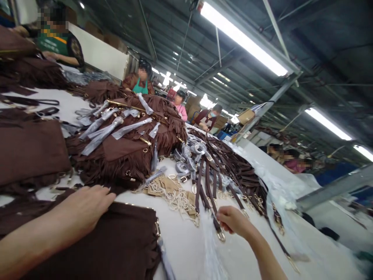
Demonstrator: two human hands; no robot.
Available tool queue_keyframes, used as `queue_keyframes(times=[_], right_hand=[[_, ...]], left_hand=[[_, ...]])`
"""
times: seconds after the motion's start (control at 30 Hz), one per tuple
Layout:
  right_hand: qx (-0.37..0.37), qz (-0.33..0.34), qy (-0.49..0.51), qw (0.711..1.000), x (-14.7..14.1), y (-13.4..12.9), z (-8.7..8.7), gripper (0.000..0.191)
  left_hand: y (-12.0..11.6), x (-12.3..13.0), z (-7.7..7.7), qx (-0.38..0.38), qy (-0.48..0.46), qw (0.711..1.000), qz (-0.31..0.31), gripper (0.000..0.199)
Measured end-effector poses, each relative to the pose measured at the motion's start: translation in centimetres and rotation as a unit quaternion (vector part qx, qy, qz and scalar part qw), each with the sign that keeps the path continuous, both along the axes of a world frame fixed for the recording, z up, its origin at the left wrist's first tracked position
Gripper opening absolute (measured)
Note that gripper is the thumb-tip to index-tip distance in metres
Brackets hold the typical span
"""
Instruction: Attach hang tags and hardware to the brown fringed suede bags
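Observation:
My left hand [90, 206] rests on the top edge of a dark brown bag [116, 241] in front of me, its fingers together; whether they pinch the fabric cannot be made out. To the right, my right hand [230, 219] is closed beside a brown strap [215, 222] with a gold clasp, its fingertips at the strap. That strap lies among a big pile of brown straps [241, 167] with gold hooks. Between the hands are tan tags with white strings [177, 198].
Fringed brown bags with wrapped hardware [125, 147] are heaped beyond my left hand. Another brown bag [32, 147] lies at the left. Rolled, wrapped straps [189, 155] sit mid-table. Clear plastic [274, 190] lies right of the straps. Several people work around the tables behind.

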State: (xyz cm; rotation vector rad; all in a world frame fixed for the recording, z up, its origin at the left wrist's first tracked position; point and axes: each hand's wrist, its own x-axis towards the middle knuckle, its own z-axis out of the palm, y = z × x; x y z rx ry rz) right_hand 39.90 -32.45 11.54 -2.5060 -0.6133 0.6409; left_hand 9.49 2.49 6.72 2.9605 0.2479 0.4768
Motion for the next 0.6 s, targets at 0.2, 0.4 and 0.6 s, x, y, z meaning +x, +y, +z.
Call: queue_keyframes(times=[0.2, 0.4, 0.6], right_hand=[[-0.042, -0.082, 0.024, 0.995, -3.7, -5.7, -4.3, 0.019], [-0.039, -0.117, -0.055, 0.991, -5.3, -8.1, -6.4, 0.022], [-0.030, -0.131, -0.110, 0.985, -6.5, -11.7, -7.8, 0.027]], left_hand=[[-11.3, 9.2, 4.9, 0.045, 0.053, 0.977, -0.202, 0.018], [-21.7, 18.5, -0.1, 0.005, -0.064, 0.906, -0.419, 0.042], [-23.2, 21.3, -5.2, -0.022, -0.038, 0.891, -0.451, 0.049]])
